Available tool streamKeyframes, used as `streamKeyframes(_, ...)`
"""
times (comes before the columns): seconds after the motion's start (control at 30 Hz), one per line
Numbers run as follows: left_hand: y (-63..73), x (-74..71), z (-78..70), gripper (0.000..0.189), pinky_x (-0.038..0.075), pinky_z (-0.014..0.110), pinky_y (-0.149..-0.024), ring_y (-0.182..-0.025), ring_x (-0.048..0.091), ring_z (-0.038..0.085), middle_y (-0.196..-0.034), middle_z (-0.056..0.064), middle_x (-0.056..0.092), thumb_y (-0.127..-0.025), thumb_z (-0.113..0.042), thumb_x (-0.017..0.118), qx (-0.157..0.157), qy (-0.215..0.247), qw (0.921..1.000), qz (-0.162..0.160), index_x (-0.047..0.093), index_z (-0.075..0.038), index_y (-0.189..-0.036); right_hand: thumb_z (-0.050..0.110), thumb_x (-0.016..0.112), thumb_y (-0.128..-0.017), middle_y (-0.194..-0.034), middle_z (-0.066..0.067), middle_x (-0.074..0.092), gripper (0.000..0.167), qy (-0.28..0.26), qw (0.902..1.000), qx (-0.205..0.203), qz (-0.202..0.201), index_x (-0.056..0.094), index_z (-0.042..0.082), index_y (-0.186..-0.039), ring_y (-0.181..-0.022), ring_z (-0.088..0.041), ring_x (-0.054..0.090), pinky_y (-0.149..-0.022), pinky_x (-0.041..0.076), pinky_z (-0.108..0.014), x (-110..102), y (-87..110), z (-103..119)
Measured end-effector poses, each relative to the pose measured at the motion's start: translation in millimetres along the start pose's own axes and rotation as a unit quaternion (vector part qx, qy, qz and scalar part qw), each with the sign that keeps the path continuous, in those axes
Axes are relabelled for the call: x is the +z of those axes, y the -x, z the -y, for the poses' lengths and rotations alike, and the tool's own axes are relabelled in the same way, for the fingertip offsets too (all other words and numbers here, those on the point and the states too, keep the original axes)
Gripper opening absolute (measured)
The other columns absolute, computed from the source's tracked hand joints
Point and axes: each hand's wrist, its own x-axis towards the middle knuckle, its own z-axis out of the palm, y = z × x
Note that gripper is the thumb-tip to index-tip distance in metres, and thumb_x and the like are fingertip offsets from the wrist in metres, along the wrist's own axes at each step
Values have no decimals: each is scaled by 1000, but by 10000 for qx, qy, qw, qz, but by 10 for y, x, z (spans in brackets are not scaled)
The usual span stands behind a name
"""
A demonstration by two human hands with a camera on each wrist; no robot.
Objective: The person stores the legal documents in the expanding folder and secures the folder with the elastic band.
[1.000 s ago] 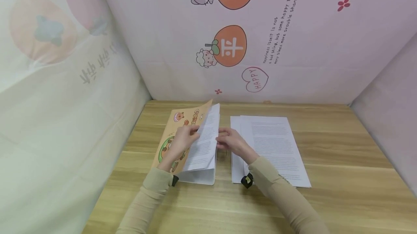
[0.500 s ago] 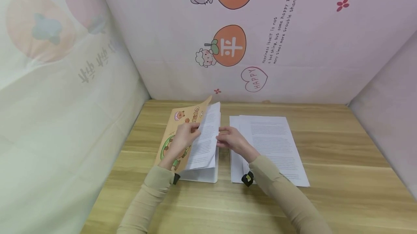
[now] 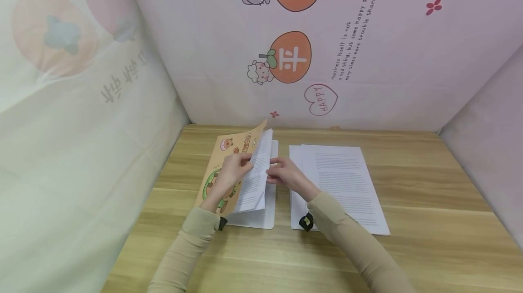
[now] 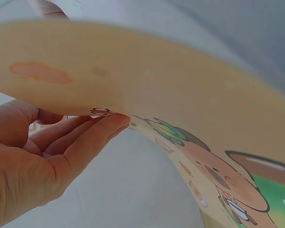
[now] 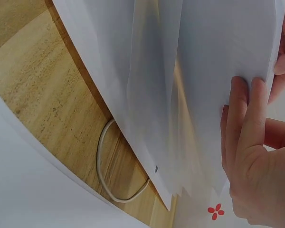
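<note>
A folder with an orange cartoon cover (image 3: 216, 157) lies at the left of the table, its cover lifted. My left hand (image 3: 231, 170) grips the cover near its free edge; the left wrist view has the cover (image 4: 171, 85) bending above the fingers. Under it, printed sheets (image 3: 256, 184) stand raised off the folder's white back panel (image 3: 269, 211). My right hand (image 3: 289, 177) pinches those sheets at their right edge. In the right wrist view, the fingers of my right hand (image 5: 256, 161) lie flat against the white paper, beside translucent folds (image 5: 152, 71) of the folder.
A second stack of printed paper (image 3: 345, 179) lies to the right on the wooden table (image 3: 429, 202), partly under my right forearm. A thin cord loop (image 5: 102, 161) sticks out from the folder's edge. Printed cloth walls (image 3: 220, 80) stand behind and at the sides.
My right hand has shifted slightly left with the edge of the sheets, so more of the white back panel shows. My left hand still holds the cover and has barely moved.
</note>
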Motion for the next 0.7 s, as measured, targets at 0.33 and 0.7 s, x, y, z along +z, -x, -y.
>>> streamKeyframes(0.33, -10, -5, 5, 42, 45, 19, -60, -82, 64, 18, -120, 20, 71, -88, -6, 58, 56, -23, 10000, -25, 62, 3, -129, 0, 55, -96, -122, -26, 61, 50, -196, 9997, 153, 5, 38, -7, -143, -77, -10, 67, -73, 60, -22, 92, -33, 30)
streamKeyframes(0.7, 0, 5, 32, 42, 59, 36, -87, -105, 71, 26, -126, 19, 68, -89, -7, 58, 71, 115, 9999, 4, 62, 3, -130, 2, 57, -96, -127, -28, 59, 50, -112, 9997, 203, -2, 39, -6, -143, -77, -11, 68, -73, 60, -22, 166, -35, 59)
